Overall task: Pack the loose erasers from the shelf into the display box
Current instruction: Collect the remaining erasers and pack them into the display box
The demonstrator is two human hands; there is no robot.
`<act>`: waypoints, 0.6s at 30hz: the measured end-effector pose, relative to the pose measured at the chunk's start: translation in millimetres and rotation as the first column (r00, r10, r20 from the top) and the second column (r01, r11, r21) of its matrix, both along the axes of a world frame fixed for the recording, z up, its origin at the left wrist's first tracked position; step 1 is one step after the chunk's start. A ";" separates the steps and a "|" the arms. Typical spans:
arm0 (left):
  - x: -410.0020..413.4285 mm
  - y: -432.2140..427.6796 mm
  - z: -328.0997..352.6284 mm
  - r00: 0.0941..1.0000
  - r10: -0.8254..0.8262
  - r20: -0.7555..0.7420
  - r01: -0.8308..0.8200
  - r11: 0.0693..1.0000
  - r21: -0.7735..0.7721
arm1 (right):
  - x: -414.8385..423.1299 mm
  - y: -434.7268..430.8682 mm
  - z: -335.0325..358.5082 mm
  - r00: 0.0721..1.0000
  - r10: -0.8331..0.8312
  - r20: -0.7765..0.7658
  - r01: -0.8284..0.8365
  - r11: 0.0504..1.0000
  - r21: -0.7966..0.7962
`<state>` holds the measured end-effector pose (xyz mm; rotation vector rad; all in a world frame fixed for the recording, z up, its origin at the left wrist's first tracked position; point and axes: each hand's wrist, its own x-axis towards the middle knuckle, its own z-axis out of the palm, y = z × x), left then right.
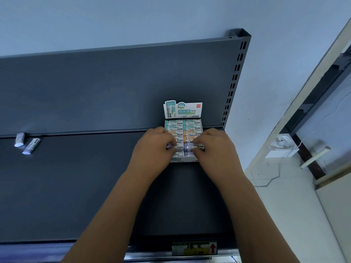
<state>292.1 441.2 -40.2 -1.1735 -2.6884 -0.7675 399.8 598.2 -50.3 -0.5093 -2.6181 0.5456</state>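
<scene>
The display box [183,111] stands on the dark grey shelf [85,186] against the back panel, its printed lid flap upright. Rows of green, orange and purple erasers [191,128] fill it. My left hand [153,149] pinches an eraser [171,147] over the box's front left. My right hand [214,149] pinches another eraser [195,147] over the front right. Two loose erasers lie far left on the shelf, one [19,139] by the back panel and one [31,146] just in front of it.
The shelf's slotted upright [234,80] rises right of the box. A price label with a red arrow [193,248] sits on the shelf's front rail. To the right are a pale floor, a door frame and a white pipe [315,157].
</scene>
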 end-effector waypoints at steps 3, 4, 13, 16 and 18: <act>-0.7 -1.8 0.6 1.000 0.000 0.017 0.000 1.000 0.000 | -0.6 0.2 -2.2 1.000 -0.020 -0.022 0.019 0.999 -0.047; -1.0 -2.7 0.7 1.000 -0.003 0.023 0.003 1.000 0.001 | -1.0 0.4 -3.0 0.999 -0.021 -0.024 0.020 0.999 -0.045; -2.3 -5.9 -7.4 0.999 -0.030 0.030 0.029 0.998 0.048 | -2.3 -2.3 -7.4 0.996 -0.072 -0.060 0.072 0.997 -0.006; -1.0 -8.3 -8.8 0.999 -0.043 0.010 0.043 0.999 0.033 | -0.7 -5.6 -5.1 0.995 -0.075 -0.058 0.076 0.997 0.010; 0.2 -10.8 -8.7 0.999 -0.046 0.005 0.046 0.998 -0.032 | -0.5 -8.8 -1.9 0.997 -0.078 -0.027 0.078 0.997 0.016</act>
